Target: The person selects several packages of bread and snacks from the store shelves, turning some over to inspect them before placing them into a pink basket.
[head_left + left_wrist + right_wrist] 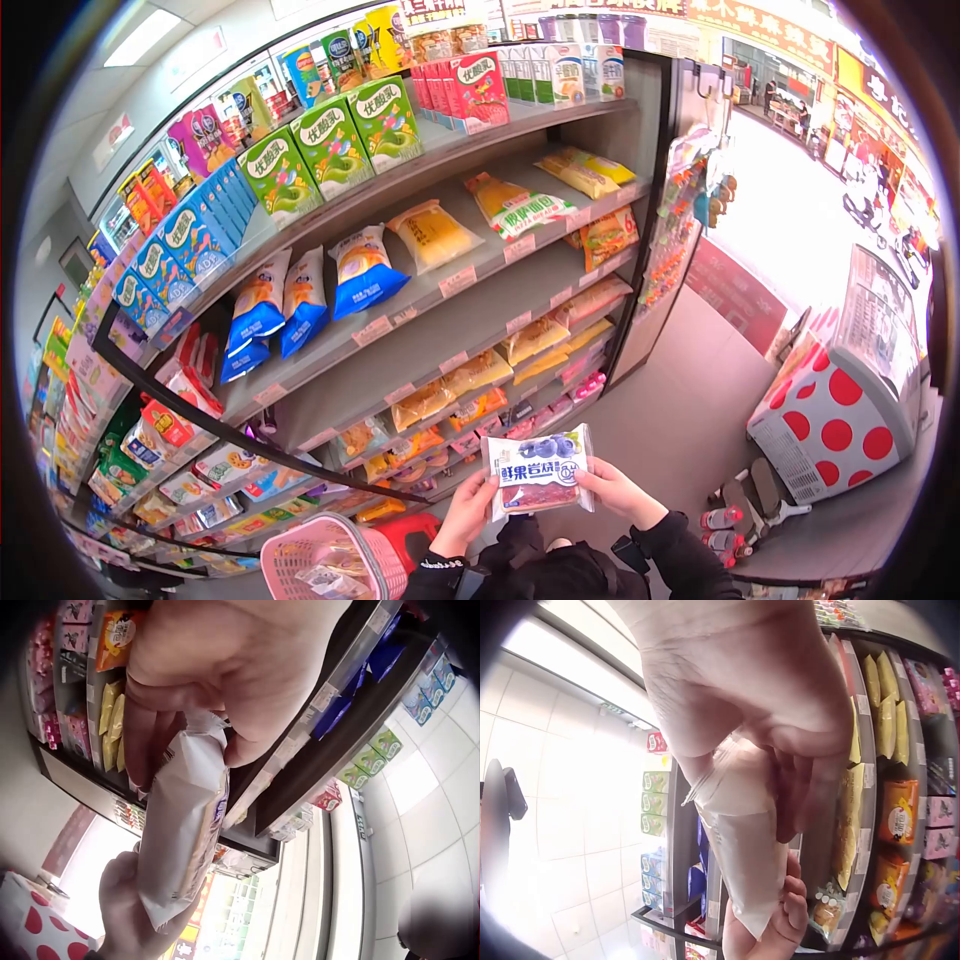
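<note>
Both hands hold a sealed packet of bread or cake (540, 472) in front of the body, with blueberries and Chinese lettering printed on its face. My left hand (465, 508) pinches its left end between thumb and fingers. At the opposite end, my right hand (622, 492) grips in the same way, thumb on the front. Seen edge-on in the left wrist view, the packet (180, 817) shows a plain white side and a crimped end. In the right wrist view the white wrapper (742, 840) stretches down from the right hand to the left.
A tall shop shelf (470, 280) carries bagged breads, with drink cartons (325, 140) on top. Below left stands a pink basket (330, 560) with packets inside, beside something red (408, 540). A red-dotted freezer (840, 400) and bottles (722, 530) are at the right, near the bright doorway.
</note>
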Demonstrator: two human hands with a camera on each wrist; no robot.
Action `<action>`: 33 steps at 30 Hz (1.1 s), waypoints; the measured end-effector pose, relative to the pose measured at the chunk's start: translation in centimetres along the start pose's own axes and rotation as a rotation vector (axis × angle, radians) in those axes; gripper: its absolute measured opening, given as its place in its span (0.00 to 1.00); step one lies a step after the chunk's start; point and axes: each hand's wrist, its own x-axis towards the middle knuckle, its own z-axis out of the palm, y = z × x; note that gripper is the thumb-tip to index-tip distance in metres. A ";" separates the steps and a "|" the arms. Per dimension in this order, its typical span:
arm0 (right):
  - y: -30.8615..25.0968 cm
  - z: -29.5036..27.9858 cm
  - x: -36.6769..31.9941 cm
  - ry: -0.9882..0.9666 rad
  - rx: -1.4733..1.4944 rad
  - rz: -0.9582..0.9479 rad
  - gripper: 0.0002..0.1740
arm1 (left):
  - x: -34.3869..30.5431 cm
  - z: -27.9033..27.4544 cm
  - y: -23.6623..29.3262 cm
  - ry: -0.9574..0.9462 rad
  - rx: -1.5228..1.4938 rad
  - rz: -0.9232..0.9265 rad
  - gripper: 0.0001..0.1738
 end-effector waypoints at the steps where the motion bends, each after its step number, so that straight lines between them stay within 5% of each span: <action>1: 0.5 -0.9 1.2 0.007 0.027 0.001 0.22 | 0.8 0.1 0.2 0.007 -0.021 0.014 0.18; 5: -0.6 -3.3 5.9 0.031 0.043 0.003 0.22 | 4.8 -0.1 1.7 0.045 -0.040 0.050 0.17; 14: -11.4 -6.9 16.7 0.211 -0.171 -0.362 0.21 | 17.9 -0.1 9.0 0.027 0.035 0.097 0.15; 17: -15.0 -9.0 19.6 0.282 -0.343 -0.281 0.18 | 22.0 0.5 10.9 -0.001 0.070 0.181 0.14; 22: -18.5 -12.0 24.7 0.356 -0.605 -0.359 0.17 | 29.7 -2.5 8.2 0.005 0.011 0.010 0.11; 24: -19.5 -12.5 26.1 0.400 -0.531 -0.503 0.17 | 32.5 -4.3 6.7 -0.234 -0.108 0.082 0.12; 26: -20.4 -12.8 26.7 0.410 -0.485 -0.530 0.18 | 34.5 -6.5 4.3 -0.078 -0.316 0.036 0.13; 28: -20.3 -14.2 27.7 0.512 -0.697 -0.531 0.19 | 36.6 -9.1 2.0 0.051 0.929 0.720 0.15; 33: -19.3 -14.5 28.0 0.526 -0.867 -0.512 0.18 | 39.9 -13.7 -2.2 0.016 1.164 0.701 0.14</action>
